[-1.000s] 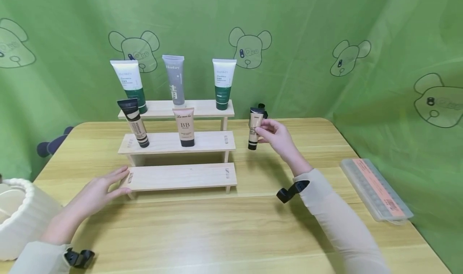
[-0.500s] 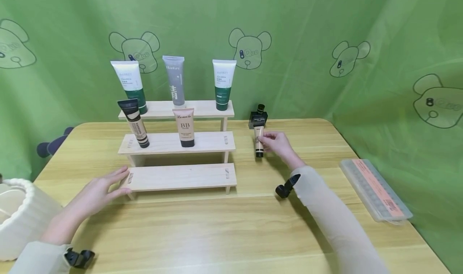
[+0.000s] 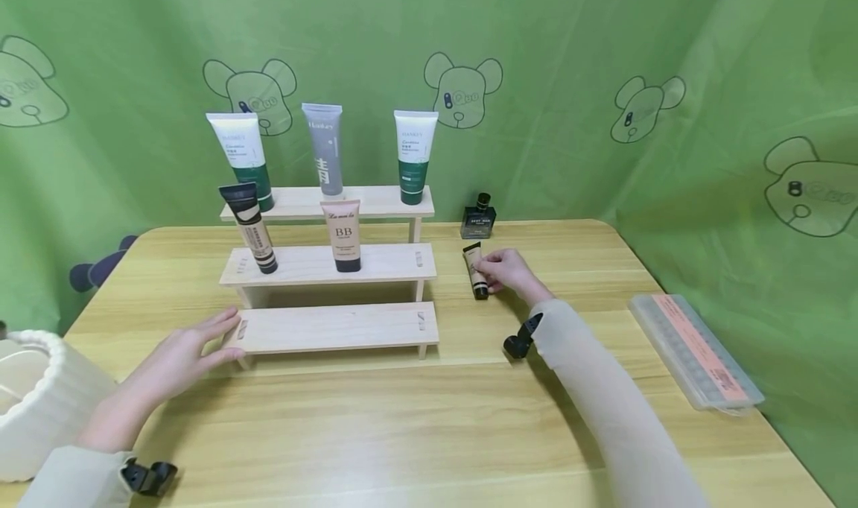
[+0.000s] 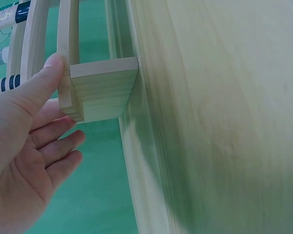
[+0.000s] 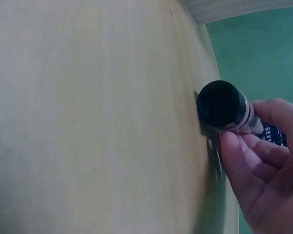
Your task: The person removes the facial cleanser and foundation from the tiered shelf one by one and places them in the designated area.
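Note:
My right hand (image 3: 511, 272) pinches a small beige cosmetic tube (image 3: 472, 259) with a black cap, right of the stand. The tube leans close over the tabletop, its cap (image 5: 219, 105) facing the camera in the right wrist view. On the other side, my left hand (image 3: 176, 360) holds the left end of the three-tier wooden display stand's lowest board (image 3: 335, 328). The left wrist view shows the thumb (image 4: 46, 78) against the board's edge, the other fingers lower at its end. On the middle tier stand a black-topped tube (image 3: 255, 232) and a pink BB cream tube (image 3: 345, 238).
Two white-and-green tubes, one at the left (image 3: 240, 147) and one at the right (image 3: 412, 150), flank a grey tube (image 3: 325, 150) on the top tier. A dark perfume bottle (image 3: 478, 223) stands behind my right hand. A clear plastic case (image 3: 693, 351) lies right; a white ribbed container (image 3: 53, 404) stands left.
My right hand has brought the beige tube down and toward me, away from the perfume bottle, which now shows fully. The tube has gone from upright to tilted. My left hand stays put.

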`<state>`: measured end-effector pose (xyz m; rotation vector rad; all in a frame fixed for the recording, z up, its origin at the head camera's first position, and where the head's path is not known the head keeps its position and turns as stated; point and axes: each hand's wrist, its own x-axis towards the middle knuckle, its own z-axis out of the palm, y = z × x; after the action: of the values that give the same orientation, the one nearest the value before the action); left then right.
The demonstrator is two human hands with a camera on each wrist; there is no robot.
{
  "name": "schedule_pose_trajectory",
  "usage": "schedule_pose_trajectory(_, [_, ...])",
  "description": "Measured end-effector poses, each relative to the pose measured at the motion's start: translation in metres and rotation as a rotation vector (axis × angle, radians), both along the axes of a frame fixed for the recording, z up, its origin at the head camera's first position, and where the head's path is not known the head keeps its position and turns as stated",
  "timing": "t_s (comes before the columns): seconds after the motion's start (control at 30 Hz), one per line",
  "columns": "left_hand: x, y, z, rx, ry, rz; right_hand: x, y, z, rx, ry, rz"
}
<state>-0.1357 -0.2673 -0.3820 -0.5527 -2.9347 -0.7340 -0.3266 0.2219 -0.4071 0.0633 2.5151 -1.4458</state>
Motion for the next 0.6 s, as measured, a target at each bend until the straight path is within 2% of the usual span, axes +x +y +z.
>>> schedule_pose_trajectory(0.23, [0.0001, 0.0009, 0.0011, 0.004, -0.011, 0.003, -0.0022, 0.0002, -0.0012, 0.046, -0.028, 0.005])
schedule_pose_trajectory(0.6, [-0.0002, 0.0000, 0.0000, 0.006, -0.007, 0.000, 0.0012, -0.0011, 0.0056, 0.070, -0.051, 0.009])
